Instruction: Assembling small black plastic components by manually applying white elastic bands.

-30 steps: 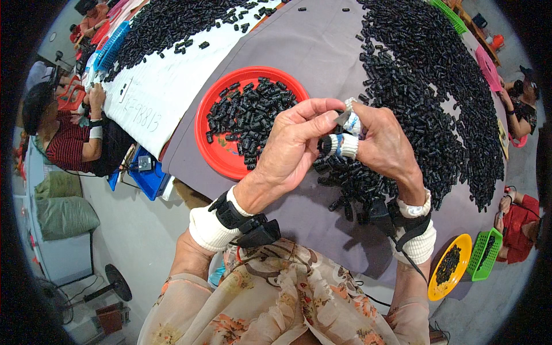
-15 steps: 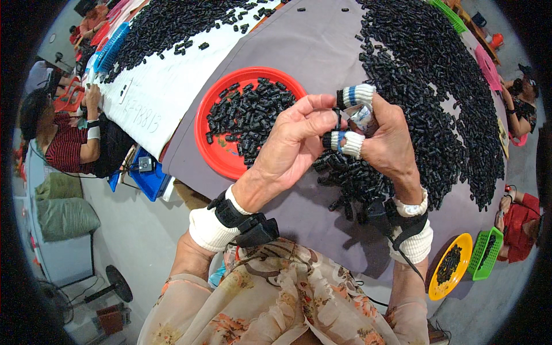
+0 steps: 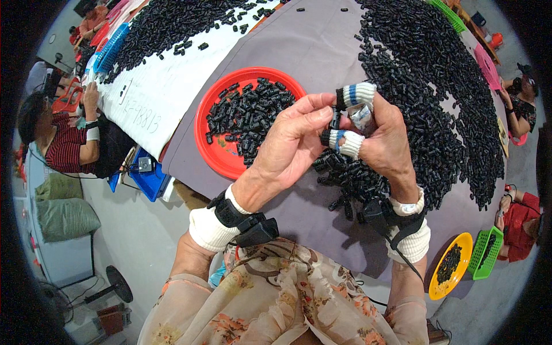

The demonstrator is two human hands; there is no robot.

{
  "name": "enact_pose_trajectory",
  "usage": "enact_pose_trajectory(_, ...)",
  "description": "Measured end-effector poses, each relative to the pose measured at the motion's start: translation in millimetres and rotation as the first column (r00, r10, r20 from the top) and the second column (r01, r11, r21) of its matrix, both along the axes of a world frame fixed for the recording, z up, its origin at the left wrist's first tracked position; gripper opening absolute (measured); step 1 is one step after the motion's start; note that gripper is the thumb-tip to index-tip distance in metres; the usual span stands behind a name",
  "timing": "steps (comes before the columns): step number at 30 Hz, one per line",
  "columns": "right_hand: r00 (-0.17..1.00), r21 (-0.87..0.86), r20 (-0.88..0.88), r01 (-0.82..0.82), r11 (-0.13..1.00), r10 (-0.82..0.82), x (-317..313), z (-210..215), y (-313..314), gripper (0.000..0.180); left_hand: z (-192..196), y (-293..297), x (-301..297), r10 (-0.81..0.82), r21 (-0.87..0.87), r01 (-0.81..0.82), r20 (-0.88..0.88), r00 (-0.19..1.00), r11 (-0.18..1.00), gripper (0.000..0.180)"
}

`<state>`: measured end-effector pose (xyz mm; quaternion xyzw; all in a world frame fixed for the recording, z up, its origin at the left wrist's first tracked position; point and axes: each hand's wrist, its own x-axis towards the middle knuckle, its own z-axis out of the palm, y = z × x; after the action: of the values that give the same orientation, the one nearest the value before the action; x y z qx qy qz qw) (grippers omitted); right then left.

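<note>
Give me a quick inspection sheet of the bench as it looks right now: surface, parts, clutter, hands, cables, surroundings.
Surface: grey cloth-covered table, with a white sheet over its left part.
Job's things: small black part pinched between both hands; red tray partly filled with black parts; large black parts heap to the right.
Clutter: loose black parts under the hands; second heap on the white sheet.
Grippers: left hand and right hand meet over the table; right fingers wear knitted finger cots.
Cables: wire running from the right wristband.
Surroundings: seated people at left and right; yellow bowl, green basket, blue trays.
</note>
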<state>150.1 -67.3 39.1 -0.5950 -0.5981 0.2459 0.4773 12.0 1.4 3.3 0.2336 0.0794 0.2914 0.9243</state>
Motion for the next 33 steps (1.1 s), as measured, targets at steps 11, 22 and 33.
enact_pose_trajectory(11,0.998,0.014,0.025,0.050,0.999,-0.050,0.7,-2.8,-2.3,0.037,-7.7,0.6,-0.6,0.016,0.031,-0.016,0.013,1.000,0.999,0.030)
enact_pose_trajectory(22,0.985,-0.128,0.170,-0.015,0.992,0.037,9.6,2.1,1.4,0.034,-2.2,-2.7,-2.0,0.044,0.130,-0.035,-0.068,0.997,0.991,0.025)
enact_pose_trajectory(33,0.976,-0.156,0.197,-0.066,0.985,0.097,11.2,2.1,2.5,0.034,-1.7,-1.3,-1.5,0.016,0.123,-0.008,-0.065,0.998,0.992,0.024)
